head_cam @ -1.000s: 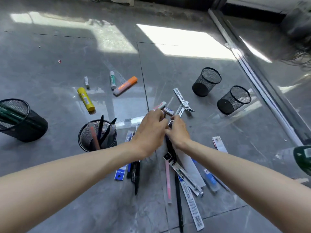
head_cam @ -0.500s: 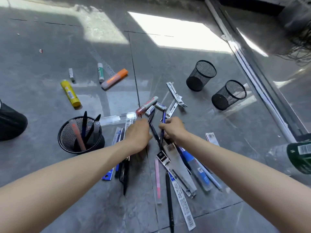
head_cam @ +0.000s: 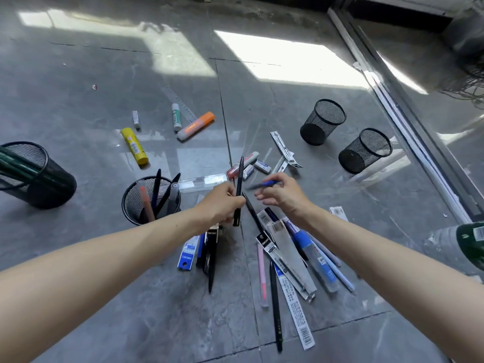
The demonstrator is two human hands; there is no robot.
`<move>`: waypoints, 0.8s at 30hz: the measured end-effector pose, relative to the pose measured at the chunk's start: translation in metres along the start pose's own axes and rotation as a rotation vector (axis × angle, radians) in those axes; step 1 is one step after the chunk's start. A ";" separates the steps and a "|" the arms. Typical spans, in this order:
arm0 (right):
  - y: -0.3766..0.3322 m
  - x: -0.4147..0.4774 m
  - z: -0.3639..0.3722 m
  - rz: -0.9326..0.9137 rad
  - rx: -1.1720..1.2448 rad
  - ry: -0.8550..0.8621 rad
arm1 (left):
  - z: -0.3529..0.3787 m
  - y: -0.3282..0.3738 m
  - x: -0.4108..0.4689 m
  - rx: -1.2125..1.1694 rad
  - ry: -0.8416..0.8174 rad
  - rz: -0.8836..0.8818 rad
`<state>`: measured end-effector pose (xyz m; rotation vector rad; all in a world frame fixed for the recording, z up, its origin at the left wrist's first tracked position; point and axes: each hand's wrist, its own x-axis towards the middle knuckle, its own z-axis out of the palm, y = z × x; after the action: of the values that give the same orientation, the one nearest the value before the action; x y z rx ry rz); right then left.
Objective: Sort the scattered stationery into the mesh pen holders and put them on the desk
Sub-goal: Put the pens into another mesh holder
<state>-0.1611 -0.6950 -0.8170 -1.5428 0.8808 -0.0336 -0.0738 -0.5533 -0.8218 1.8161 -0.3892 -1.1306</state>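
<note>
While sorting pens off the floor (head_cam: 78,100), with the two hands taken as dial centre: far out at nine o'clock, a mesh pen holder (head_cam: 52,187) stocked with green pencils. Toward ten o'clock, a yellow glue stick (head_cam: 134,145) lying flat, well apart from any holder. Close in at nine, a pen-filled holder (head_cam: 131,208) standing upright with several pens inside. At eleven, a green-and-white glue stick (head_cam: 176,120) beside an orange highlighter (head_cam: 196,125).

Dead centre, the left hand (head_cam: 222,205), fingers curled round a black pen (head_cam: 240,179) held near upright, tip toward twelve. Immediately right, the right hand (head_cam: 288,197), thumb and forefinger apparently pinching a blurred blue pen (head_cam: 269,183); other fingers loosely spread.

From five to six o'clock, the unsorted pile (head_cam: 285,244) of pens and packaged refills on the floor. Out at two o'clock, an empty mesh holder (head_cam: 314,132) and, right of it, a second empty holder (head_cam: 352,159), both well apart from the hands.

Judged step: gathering pens from the pile, one per hand. Judged next: swing left to the pen-filled holder and drop both in, clearing the pens already sticking above its rim. Much stationery not yet sorted; no desk in view.
</note>
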 end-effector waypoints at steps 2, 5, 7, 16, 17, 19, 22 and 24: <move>0.001 0.000 0.002 0.017 -0.071 0.038 | -0.004 0.001 -0.004 -0.001 0.020 0.001; -0.004 0.000 0.007 0.156 -0.156 0.024 | -0.008 0.004 -0.005 -0.004 0.058 0.012; -0.005 0.000 0.012 0.183 -0.133 0.038 | -0.008 0.005 -0.006 -0.005 0.066 0.033; -0.014 -0.009 0.015 0.268 0.683 -0.164 | 0.009 0.013 -0.006 -0.052 -0.012 0.114; -0.015 -0.012 0.016 0.284 0.699 -0.184 | 0.013 0.013 -0.006 -0.034 -0.045 0.135; -0.015 -0.014 0.020 0.298 0.637 -0.150 | 0.021 0.014 -0.007 0.020 -0.121 0.162; -0.008 -0.005 0.018 0.286 0.469 0.114 | 0.022 0.012 -0.003 0.163 -0.177 0.208; -0.002 -0.002 0.007 0.304 0.311 0.177 | 0.019 0.010 0.003 0.411 -0.112 0.239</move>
<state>-0.1581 -0.6886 -0.8157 -1.1176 1.1845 -0.0840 -0.0857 -0.5709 -0.8178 1.9928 -0.9361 -1.0386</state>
